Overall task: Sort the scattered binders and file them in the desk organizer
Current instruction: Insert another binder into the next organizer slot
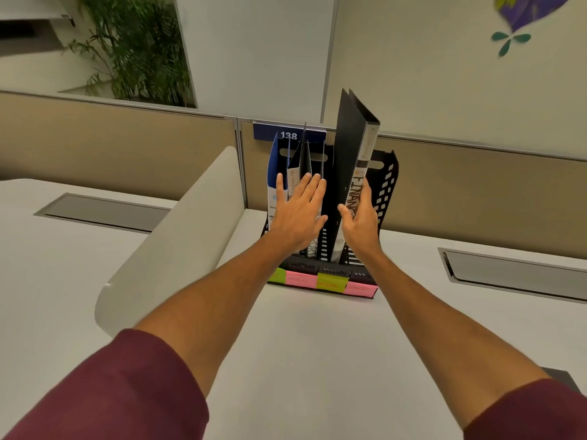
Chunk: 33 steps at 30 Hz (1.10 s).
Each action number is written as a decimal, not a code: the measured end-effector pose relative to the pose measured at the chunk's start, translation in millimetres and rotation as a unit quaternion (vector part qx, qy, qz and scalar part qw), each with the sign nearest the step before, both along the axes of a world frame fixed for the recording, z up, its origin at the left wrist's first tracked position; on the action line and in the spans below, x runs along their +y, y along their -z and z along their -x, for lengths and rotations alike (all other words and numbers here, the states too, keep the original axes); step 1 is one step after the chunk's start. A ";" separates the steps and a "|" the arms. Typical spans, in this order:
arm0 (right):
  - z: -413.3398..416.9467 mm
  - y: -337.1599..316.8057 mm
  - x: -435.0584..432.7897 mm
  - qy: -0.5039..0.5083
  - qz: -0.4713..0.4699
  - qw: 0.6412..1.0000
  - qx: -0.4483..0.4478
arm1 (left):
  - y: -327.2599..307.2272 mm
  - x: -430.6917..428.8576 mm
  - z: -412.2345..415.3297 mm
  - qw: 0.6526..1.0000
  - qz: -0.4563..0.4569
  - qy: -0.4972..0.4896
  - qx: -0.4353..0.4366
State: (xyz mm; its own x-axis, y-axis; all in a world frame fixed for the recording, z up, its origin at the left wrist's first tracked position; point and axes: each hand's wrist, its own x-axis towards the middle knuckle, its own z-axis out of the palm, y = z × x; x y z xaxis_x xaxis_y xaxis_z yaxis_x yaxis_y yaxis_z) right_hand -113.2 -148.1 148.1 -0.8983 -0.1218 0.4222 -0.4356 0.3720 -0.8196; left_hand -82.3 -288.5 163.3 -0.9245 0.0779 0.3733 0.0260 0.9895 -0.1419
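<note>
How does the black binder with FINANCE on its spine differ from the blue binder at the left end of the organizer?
The FINANCE binder is black and stands far taller above the desk organizer; the blue binder sits lower. The right hand grips the FINANCE binder, while the left hand lies flat, with only one fingertip over the blue binder's spine. The FINANCE binder is near the right end, the blue one at the left. Both stand upright with pale spine labels.

Left hand (297, 211) hides binder spines (293, 179); sticky-note (330, 283) writing unreadable.
</note>
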 end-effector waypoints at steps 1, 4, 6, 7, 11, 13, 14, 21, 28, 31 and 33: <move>-0.8 5.1 -2.0 0.002 0.000 1.000 -0.007 | 0.8 0.0 0.2 1.000 0.002 0.000 0.000; -3.0 19.6 -8.3 -0.011 -0.002 1.000 -0.022 | 1.5 -0.9 0.8 1.000 0.002 0.004 0.002; -4.3 28.0 -11.6 -0.028 -0.014 0.999 -0.029 | 2.4 -1.2 1.6 1.000 0.000 0.005 0.006; -5.4 31.6 -12.8 -0.034 -0.019 0.999 -0.036 | 2.8 -1.2 1.9 1.000 -0.001 0.005 0.007; -7.1 44.6 -12.8 -0.034 -0.043 0.995 -0.080 | 3.5 -2.0 2.7 1.000 0.001 0.004 0.003; -8.2 47.2 -10.7 -0.033 -0.057 0.993 -0.100 | 3.3 -2.0 2.7 1.000 0.003 0.003 0.001; -8.2 47.1 -9.9 -0.033 -0.060 0.992 -0.107 | 2.7 -1.8 2.6 1.000 0.003 0.002 -0.001; -8.2 42.0 -5.0 -0.031 -0.097 0.989 -0.105 | -3.6 5.0 -0.7 1.000 -0.008 -0.008 -0.020; -30.9 34.5 12.5 -0.027 -0.140 0.984 -0.111 | -9.6 22.5 -28.4 0.999 -0.031 -0.028 -0.021; -43.0 37.4 27.4 -0.044 -0.168 0.980 -0.095 | -8.2 32.9 -47.8 0.998 -0.049 -0.041 -0.026; -52.1 38.0 39.6 -0.049 -0.190 0.977 -0.080 | -4.6 41.5 -62.9 0.997 -0.058 -0.051 -0.031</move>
